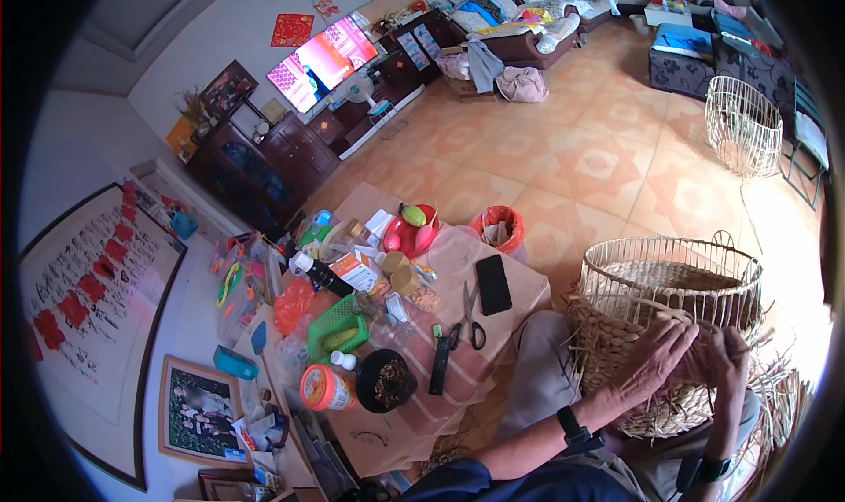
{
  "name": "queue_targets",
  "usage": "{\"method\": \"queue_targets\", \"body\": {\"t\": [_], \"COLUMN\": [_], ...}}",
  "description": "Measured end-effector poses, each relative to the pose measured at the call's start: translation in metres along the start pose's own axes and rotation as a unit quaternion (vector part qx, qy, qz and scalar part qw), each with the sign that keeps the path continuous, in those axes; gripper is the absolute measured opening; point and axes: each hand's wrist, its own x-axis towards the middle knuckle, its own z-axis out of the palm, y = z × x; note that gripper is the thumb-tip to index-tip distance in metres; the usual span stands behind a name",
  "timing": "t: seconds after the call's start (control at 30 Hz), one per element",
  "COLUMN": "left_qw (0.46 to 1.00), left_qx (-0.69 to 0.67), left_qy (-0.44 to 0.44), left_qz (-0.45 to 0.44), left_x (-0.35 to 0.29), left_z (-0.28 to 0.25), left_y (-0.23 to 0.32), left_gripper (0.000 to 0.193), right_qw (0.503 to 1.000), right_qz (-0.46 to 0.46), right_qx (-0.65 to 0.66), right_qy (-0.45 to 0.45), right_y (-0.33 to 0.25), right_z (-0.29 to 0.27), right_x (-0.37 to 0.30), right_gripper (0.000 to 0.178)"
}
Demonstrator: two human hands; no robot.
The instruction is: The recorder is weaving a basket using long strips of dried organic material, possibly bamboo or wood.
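Far left of the grip: framed wall hanging [97,299], then a framed photo [201,409]. Nearer on that side, the table [525,277] under a brown cover, crowded at its left: green plastic basket [319,330], black bowl [363,380] of dark bits. Beyond it against the wall, a lit television [321,62]. Scissors [477,333] and black phone [493,284] lie on the table's near side to the grip; a red-lined bin [512,220] stands past its far edge, on patterned tile floor [563,185].

Woven basket [607,352] sits between the knees, directly under the hands. Mouth points up and away from the person; axis runs base to rim, away from the lap (bare ribs above the weave).

Left hand [651,357]: fingertips pinching a pale strand [673,314] at the weave's upper edge. Right hand [726,361] close beside, fingers curled; cannot tell whether anything is gripped. Right of the grip: loose straw [783,414]; farther off, an open rib frame [744,128].
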Motion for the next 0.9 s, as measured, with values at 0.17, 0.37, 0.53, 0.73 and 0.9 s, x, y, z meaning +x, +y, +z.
{"method": "queue_targets", "body": {"t": [0.17,0.37,0.53,0.73,0.9], "left_qw": [0.999,0.995,0.972,0.953,0.942], "left_qx": [-0.039,-0.067,-0.209,-0.29,-0.311], "left_qy": [0.009,-0.077,-0.076,-0.055,-0.082], "left_qz": [0.018,-0.021,-0.069,-0.065,-0.096], "left_x": [-0.006,0.005,0.007,0.02,0.025], "left_z": [-0.002,-0.014,-0.009,-0.015,-0.014], "left_y": [-0.009,-0.012,-0.019,-0.025,-0.028], "left_gripper": [0.049,0.044,0.042,0.032,0.023], "right_qw": [0.968,0.983,0.997,0.982,0.916], "right_qz": [0.036,-0.027,0.056,-0.1,-0.012], "right_qx": [0.179,-0.121,-0.05,0.069,0.358], "right_qy": [0.17,-0.132,0.019,0.144,0.18], "right_y": [-0.007,-0.032,-0.01,0.03,0.026], "right_z": [-0.002,0.016,-0.035,-0.077,-0.07], "right_x": [-0.022,-0.021,-0.018,-0.023,-0.031], "right_gripper": [0.027,0.027,0.022,0.029,0.045]}}
